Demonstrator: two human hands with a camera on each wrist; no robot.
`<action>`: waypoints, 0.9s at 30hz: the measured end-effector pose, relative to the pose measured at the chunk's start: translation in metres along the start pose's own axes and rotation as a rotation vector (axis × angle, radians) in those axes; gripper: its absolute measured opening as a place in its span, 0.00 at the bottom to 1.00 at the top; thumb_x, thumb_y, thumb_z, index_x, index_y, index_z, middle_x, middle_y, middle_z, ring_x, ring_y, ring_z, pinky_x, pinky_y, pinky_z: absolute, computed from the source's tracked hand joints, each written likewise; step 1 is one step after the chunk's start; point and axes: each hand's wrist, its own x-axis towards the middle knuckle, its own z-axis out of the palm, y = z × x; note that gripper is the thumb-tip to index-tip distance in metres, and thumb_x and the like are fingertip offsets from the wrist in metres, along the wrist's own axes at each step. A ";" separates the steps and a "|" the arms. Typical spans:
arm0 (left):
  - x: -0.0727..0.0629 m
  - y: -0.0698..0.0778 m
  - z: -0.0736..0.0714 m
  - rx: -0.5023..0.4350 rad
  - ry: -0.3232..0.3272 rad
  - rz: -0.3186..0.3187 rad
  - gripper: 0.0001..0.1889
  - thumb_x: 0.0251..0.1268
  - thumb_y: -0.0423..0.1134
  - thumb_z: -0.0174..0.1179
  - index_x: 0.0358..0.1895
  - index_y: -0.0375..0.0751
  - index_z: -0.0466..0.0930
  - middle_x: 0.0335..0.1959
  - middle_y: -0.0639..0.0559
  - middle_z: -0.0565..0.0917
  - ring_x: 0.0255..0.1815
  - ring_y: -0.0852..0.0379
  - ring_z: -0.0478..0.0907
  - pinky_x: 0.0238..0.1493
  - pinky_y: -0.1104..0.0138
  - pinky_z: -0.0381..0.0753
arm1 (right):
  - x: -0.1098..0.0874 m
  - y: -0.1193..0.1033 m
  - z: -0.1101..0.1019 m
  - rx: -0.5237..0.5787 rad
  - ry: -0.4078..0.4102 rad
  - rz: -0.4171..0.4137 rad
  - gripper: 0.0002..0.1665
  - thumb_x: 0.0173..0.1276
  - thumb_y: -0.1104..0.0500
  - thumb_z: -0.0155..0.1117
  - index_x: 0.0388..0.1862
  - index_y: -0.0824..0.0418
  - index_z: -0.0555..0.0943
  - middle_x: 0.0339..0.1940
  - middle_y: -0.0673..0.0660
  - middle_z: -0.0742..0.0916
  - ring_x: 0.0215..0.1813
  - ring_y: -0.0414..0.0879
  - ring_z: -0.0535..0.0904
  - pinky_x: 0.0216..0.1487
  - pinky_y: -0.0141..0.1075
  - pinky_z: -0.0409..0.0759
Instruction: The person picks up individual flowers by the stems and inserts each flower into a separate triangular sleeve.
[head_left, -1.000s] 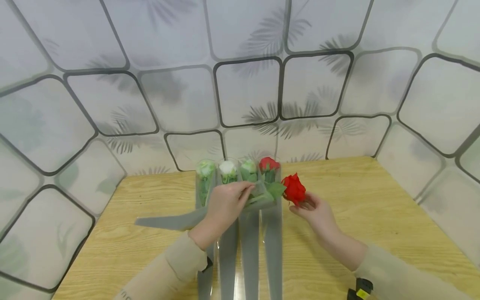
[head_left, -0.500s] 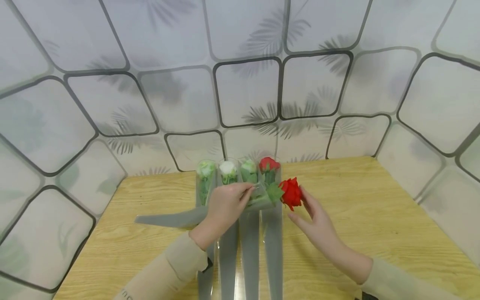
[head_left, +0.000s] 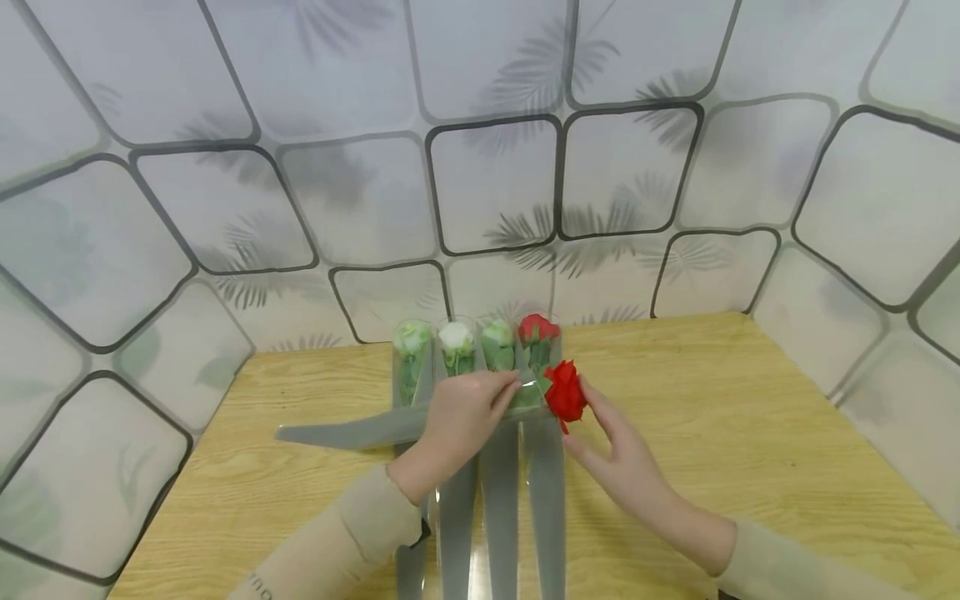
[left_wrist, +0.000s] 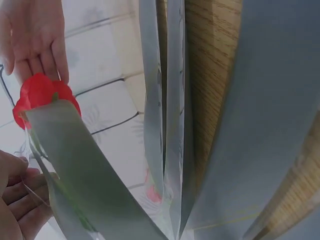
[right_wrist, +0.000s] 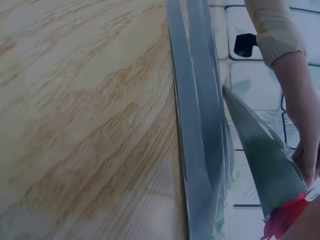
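A red rose lies crosswise in a grey-backed clear flower sleeve, its bloom at the sleeve's wide mouth. My left hand pinches the sleeve's clear film near that mouth; the left wrist view shows the fingers at the film's edge. On the bloom's right side, my right hand touches the petals with extended fingers, thumb lower down. In the right wrist view the bloom sits partly behind the hand. The stem and leaves are mostly inside the sleeve.
Beneath the held sleeve, several sleeved flowers lie side by side on the wooden table: a red rose, a white one and pale green ones. A patterned backdrop stands behind the table.
The red rose has moved left, its leaves and stem sliding into the sleeve up to the bloom. My right hand has followed leftward; my left hand stays nearly in place, pinching the film.
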 end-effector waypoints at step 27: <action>-0.001 0.002 0.000 0.017 0.005 0.022 0.10 0.70 0.41 0.73 0.50 0.42 0.93 0.37 0.50 0.95 0.28 0.58 0.91 0.27 0.71 0.87 | -0.003 -0.005 0.012 -0.154 -0.002 -0.163 0.50 0.72 0.62 0.73 0.86 0.63 0.59 0.83 0.69 0.69 0.81 0.71 0.68 0.72 0.72 0.73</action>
